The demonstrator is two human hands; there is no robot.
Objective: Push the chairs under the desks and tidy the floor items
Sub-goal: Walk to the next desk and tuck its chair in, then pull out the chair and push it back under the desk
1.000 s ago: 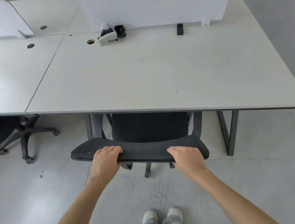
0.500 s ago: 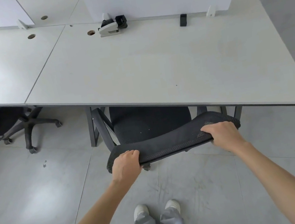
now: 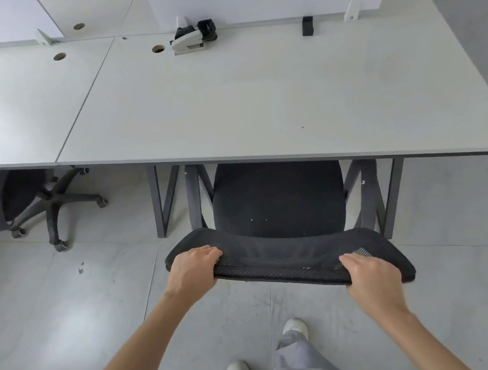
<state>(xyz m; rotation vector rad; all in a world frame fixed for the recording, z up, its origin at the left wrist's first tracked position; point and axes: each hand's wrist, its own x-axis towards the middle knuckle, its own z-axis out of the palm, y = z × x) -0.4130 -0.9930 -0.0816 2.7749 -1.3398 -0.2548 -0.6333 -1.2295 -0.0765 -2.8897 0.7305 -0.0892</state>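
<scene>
Head view, looking down past two bare forearms: both hands grip the top edge of a black mesh chair [image 3: 279,208], which sits directly ahead of them. The left hand [image 3: 194,271] curls its fingers over the backrest's left end, and the right hand [image 3: 372,279] wraps the right end, nearer the body. Beyond the hands, the chair's seat is partly tucked beneath the front edge of a white desk [image 3: 253,95], while the backrest stands clear of it and sits skewed, its right end closer to the person. So this chair looks mostly pushed in but not yet square or fully home. Far to the left of the left hand, a second chair [image 3: 27,203] sits partly under the next desk, its wheeled base poking out (it may need a nudge too). On the floor just left of the left hand lies a small dark scrap [image 3: 81,268], apparently not yet picked up. More of the room is out of view.
</scene>
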